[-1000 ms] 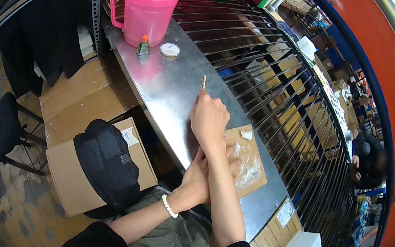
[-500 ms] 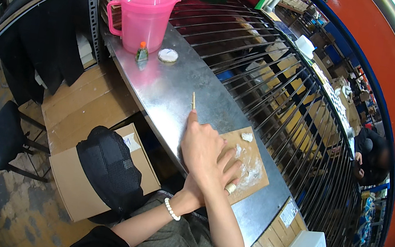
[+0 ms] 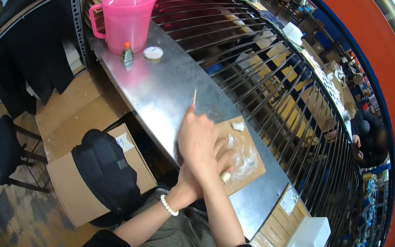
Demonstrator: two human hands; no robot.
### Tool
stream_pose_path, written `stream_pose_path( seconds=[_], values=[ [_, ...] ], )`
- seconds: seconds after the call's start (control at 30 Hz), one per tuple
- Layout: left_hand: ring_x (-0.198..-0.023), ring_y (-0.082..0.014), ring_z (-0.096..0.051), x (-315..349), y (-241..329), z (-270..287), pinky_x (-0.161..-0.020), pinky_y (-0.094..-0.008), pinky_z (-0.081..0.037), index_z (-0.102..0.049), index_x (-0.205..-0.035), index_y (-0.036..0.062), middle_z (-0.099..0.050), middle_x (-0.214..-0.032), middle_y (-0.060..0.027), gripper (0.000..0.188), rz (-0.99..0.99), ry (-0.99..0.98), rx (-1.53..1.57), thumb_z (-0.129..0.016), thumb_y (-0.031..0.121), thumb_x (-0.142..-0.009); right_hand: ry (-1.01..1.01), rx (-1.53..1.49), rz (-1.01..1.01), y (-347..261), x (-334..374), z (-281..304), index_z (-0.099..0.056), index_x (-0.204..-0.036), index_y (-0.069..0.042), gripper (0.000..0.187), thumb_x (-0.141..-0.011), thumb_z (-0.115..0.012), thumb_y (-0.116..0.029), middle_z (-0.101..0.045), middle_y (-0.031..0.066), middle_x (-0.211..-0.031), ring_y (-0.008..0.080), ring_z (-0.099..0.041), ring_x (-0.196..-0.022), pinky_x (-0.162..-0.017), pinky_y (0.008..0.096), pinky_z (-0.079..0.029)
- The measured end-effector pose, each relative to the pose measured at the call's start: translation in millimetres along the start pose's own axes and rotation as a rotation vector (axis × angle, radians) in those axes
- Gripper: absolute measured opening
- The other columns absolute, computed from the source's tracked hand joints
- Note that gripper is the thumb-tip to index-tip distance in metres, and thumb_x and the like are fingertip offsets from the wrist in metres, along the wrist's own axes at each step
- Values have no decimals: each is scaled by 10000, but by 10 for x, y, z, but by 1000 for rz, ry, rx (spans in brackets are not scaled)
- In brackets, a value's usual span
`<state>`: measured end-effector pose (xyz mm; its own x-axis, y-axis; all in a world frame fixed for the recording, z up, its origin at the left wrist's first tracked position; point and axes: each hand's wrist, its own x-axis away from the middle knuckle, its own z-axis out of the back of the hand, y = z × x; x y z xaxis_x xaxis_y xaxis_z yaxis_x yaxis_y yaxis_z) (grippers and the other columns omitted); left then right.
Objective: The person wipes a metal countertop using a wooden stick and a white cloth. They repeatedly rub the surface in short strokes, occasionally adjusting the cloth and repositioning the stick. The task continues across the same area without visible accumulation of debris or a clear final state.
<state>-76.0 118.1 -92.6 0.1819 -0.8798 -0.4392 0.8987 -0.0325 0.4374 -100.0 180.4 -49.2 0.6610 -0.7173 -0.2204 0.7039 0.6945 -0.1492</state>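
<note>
My forearms cross, the right one over the left. My right hand [image 3: 198, 136] is closed on a thin light wooden stick [image 3: 194, 96], whose end points away from me over the metal bench. Partly hidden beneath it, my left hand [image 3: 221, 157] has its fingers spread at the near edge of a brown board [image 3: 249, 179]. A short cream cylinder [image 3: 225, 177] shows by the left fingertips; whether it is held or worn I cannot tell. White powder smears [image 3: 247, 161] and a white lump [image 3: 238, 126] are on the board.
A pink lidded jug [image 3: 126, 19], a small orange-capped bottle [image 3: 127, 53] and a round white-topped dish [image 3: 153, 53] stand on the far bench. A white plug block [image 3: 311, 236] is at near right. Metal bars [image 3: 284, 98] run behind the bench; another person [image 3: 370, 140] sits beyond.
The view has shifted slightly, moving the bench things left in it. My hands stay crossed at the board, and my right hand keeps the stick.
</note>
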Motion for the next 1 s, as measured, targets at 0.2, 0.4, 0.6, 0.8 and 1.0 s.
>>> stream_pose_path(
  seconds=[0.2,0.4,0.6,0.8,1.0],
  values=[
    [-1397,-296,-423,-33,78,55,-1134,-455,-350,-572,-1356,142,-472,-1475,-136,460,15,-53,-19,-474,423,-1005,91,-41,53,146,-142,25,-661,-1043,76,272,-790,-593,5,-678,248,-729,429,-699,-693,-630,498,-562],
    [-1442,-347,-345,-7,-17,10,-1158,-478,-317,-604,-1327,119,-471,-1471,-142,456,-23,50,-4,-506,409,-988,16,9,23,-92,-76,-59,-666,-1011,96,255,-779,-601,11,-679,255,-737,397,-709,-676,-607,466,-573],
    [-1436,-371,-330,-46,1,-7,-1199,-534,-223,-630,-1292,112,-493,-1434,-138,466,-53,45,-3,-560,425,-954,187,-20,51,109,-687,-277,-677,-1049,45,267,-801,-603,-19,-673,263,-723,412,-704,-667,-611,487,-571],
    [-1437,-392,-324,21,-46,-22,-1185,-564,-230,-613,-1320,113,-484,-1446,-138,502,-100,31,-75,-522,461,-970,98,-126,157,-180,-364,-250,-708,-1095,-57,241,-884,-599,-94,-659,258,-688,411,-692,-650,-605,514,-552],
    [-1448,-382,-314,64,-102,28,-1158,-525,-301,-608,-1329,138,-490,-1431,-128,496,-24,19,-56,-516,473,-975,79,-92,200,-310,-351,-139,-679,-1104,45,361,-745,-641,19,-677,235,-704,368,-715,-662,-573,483,-561]
  ],
)
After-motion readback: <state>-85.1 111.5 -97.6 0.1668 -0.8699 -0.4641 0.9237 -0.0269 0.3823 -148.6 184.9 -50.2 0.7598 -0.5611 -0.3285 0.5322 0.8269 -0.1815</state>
